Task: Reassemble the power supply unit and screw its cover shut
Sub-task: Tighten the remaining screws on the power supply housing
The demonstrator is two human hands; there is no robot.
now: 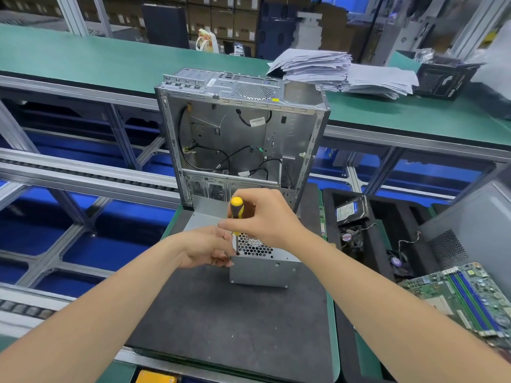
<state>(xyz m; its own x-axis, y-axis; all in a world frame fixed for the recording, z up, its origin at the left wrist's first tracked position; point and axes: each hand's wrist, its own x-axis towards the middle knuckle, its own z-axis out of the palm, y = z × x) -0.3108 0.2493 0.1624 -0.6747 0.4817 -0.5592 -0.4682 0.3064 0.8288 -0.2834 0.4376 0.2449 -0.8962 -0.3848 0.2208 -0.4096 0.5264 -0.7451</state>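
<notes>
Head view, right hand [269,219] gripping upright screwdriver [236,210], left hand [208,248] steadying power supply [262,268]

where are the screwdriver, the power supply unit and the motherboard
screwdriver [236,210]: head view, on its yellow and black handle
power supply unit [261,273]: head view, on its near side wall
motherboard [431,289]: head view, on the green board

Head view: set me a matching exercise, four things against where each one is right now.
Things:
1 screwdriver
2 power supply
3 computer case
4 stack of papers

Places:
A on the green bench at the back
B in the right hand
C on the black mat, held by the left hand
D upright and open, behind the power supply

Pairs: 1-B, 2-C, 3-D, 4-A.
</notes>
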